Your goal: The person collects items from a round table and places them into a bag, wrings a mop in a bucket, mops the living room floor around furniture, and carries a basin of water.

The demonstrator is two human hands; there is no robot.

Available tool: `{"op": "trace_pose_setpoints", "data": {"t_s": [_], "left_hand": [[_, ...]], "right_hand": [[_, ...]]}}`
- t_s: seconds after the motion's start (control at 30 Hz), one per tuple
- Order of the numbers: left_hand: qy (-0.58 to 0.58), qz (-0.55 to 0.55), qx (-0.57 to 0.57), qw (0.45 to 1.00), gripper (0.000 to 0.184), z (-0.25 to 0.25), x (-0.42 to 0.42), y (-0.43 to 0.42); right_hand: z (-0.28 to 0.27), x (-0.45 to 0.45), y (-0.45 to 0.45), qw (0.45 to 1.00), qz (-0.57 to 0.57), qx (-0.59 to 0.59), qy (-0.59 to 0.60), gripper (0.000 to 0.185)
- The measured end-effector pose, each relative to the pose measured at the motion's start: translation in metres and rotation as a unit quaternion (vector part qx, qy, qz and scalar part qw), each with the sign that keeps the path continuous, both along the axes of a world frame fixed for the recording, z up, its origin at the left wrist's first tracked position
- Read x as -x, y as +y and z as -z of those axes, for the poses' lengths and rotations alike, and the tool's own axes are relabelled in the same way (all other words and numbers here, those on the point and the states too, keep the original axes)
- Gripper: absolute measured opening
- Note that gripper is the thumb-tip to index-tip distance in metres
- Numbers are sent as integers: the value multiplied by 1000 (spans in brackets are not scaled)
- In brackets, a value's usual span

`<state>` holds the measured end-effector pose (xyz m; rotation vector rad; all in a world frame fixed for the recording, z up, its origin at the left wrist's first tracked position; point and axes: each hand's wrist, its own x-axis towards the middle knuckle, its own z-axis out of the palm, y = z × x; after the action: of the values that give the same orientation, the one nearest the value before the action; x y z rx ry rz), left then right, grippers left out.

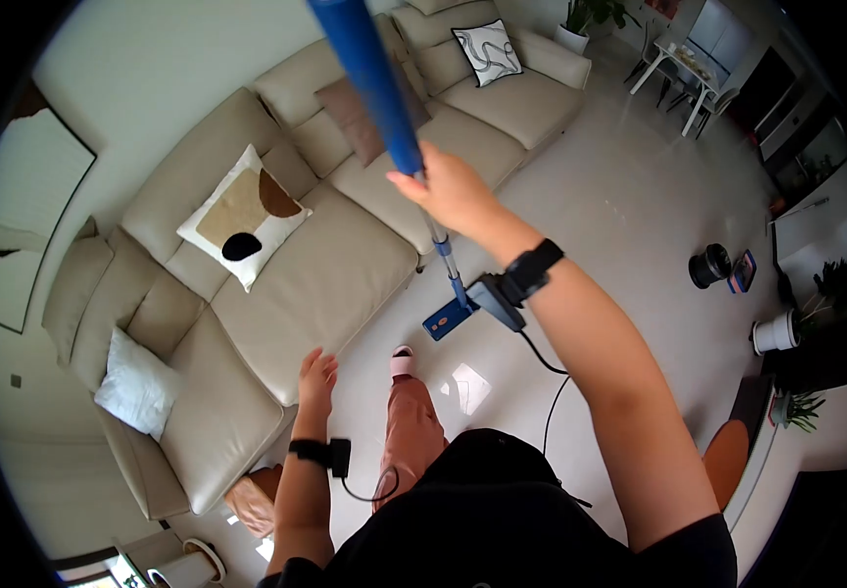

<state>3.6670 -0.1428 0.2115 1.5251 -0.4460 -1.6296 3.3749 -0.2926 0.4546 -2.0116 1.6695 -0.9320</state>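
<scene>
My right hand (455, 192) is wrapped round the pole of a flat mop (374, 83). The thick blue grip rises past my hand toward the top of the view, and the thin pole runs down below it. At its lower end the blue rectangular mop head (448, 319) is at the shiny floor, partly behind the device on my right wrist. My left hand (317, 376) holds nothing, its fingers loosely bent and apart, near the front edge of the beige sofa (315, 265).
Cushions (247, 218) lie along the sofa on the left. To the right stand a black round object (709, 266) and a white plant pot (776, 333). A white dining table (683, 73) with chairs is at the far right. Cables hang from both wrist devices.
</scene>
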Motion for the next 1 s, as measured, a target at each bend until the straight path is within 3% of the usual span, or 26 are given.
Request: {"op": "trace_pose_setpoints", "data": {"t_s": [0.13, 0.2, 0.33, 0.5, 0.63, 0.67, 0.7, 0.77, 0.9, 1.0], "left_hand": [[-45, -62, -102, 992, 40, 24, -40, -21], [-59, -83, -156, 983, 40, 34, -52, -38], [-14, -119, -176, 977, 39, 45, -71, -92], [-27, -45, -192, 980, 38, 60, -92, -137], [-21, -61, -247, 967, 41, 80, -111, -155], [11, -95, -246, 964, 44, 88, -115, -162], [39, -152, -254, 954, 46, 90, -121, -151], [46, -176, -261, 948, 51, 91, -120, -159], [39, -169, -268, 948, 50, 95, -109, -178], [42, -148, -268, 951, 48, 90, -92, -196]], "right_hand": [[18, -39, -103, 997, -51, -2, -66, 36], [23, -60, -158, 961, -84, -171, -200, 35], [65, -93, -280, 916, -101, -267, -282, 32], [122, -118, -377, 918, -80, -260, -289, 38], [160, -128, -424, 916, -97, -246, -302, 48], [174, -132, -430, 924, -122, -231, -281, 51], [180, -124, -429, 900, -160, -227, -334, 67], [195, -105, -423, 854, -103, -303, -409, 86], [235, -16, -359, 809, -36, -315, -495, 58], [294, 85, -246, 766, 124, -344, -529, 44]]}}
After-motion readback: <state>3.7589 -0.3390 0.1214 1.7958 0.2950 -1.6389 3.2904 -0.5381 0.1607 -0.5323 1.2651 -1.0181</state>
